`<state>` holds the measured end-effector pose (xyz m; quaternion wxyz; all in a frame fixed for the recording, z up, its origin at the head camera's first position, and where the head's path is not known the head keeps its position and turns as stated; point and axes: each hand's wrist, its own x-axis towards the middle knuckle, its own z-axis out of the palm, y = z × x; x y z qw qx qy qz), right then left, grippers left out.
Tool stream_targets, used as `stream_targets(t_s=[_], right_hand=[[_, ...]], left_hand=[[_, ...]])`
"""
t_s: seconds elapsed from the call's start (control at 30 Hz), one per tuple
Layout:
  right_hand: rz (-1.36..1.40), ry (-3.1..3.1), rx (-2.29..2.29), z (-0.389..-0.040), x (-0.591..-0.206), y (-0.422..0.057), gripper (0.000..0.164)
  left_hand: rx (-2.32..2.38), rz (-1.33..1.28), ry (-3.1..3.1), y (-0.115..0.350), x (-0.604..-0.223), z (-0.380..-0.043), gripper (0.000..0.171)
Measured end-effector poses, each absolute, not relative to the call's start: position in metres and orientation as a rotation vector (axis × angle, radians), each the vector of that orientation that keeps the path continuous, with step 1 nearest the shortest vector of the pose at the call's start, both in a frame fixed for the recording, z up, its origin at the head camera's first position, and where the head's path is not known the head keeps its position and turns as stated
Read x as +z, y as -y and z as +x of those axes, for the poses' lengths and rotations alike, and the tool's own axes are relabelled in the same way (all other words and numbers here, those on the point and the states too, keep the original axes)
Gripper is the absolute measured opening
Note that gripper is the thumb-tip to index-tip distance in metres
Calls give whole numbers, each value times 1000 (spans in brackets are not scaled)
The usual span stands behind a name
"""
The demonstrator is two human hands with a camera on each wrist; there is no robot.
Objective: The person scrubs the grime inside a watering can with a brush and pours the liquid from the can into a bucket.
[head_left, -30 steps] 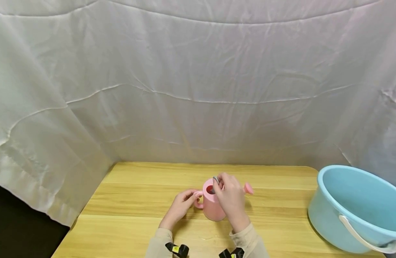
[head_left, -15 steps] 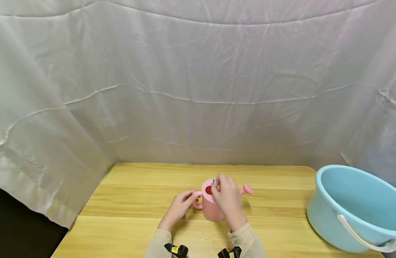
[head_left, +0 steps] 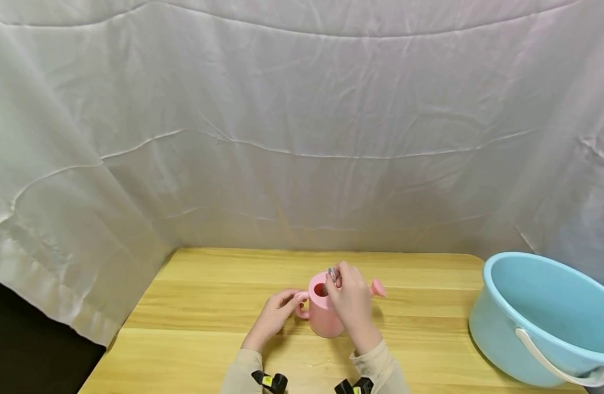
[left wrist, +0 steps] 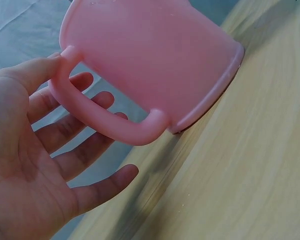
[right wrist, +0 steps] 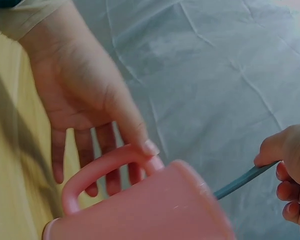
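Note:
A pink watering can (head_left: 323, 320) stands upright on the wooden table, its round top opening showing a red inside. At its handle, my left hand (head_left: 274, 314) pinches the upper end between thumb and forefinger; in the left wrist view the other fingers of that hand (left wrist: 35, 150) are loosely spread. Above the opening, my right hand (head_left: 351, 298) grips a slim grey-blue stick-like tool (right wrist: 245, 180) that slants down into the can. The tool's lower end is hidden inside, so its kind cannot be told. The can's pink sprinkler head (head_left: 378, 288) points right.
A large light-blue bucket (head_left: 509, 334) with a white handle (head_left: 543, 358) stands at the table's right. Pale grey curtain (head_left: 302, 164) encloses the back and sides. A small wet-looking spot (head_left: 318, 364) lies on the table in front of the can.
The tool's top and my right hand shifted slightly left and toward me, then back right and away, the tool still in the opening. My left hand and the can stay in place.

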<state>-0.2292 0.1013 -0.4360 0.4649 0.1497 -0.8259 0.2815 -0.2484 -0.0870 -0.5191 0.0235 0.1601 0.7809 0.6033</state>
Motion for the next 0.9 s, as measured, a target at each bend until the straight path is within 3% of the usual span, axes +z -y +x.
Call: stream_targets(t_s=[0.9], right_hand=[[303,2258,704,-232,-445,-102,25]], left_hand=[[1841,502,-2428,87,-517,-248,29]])
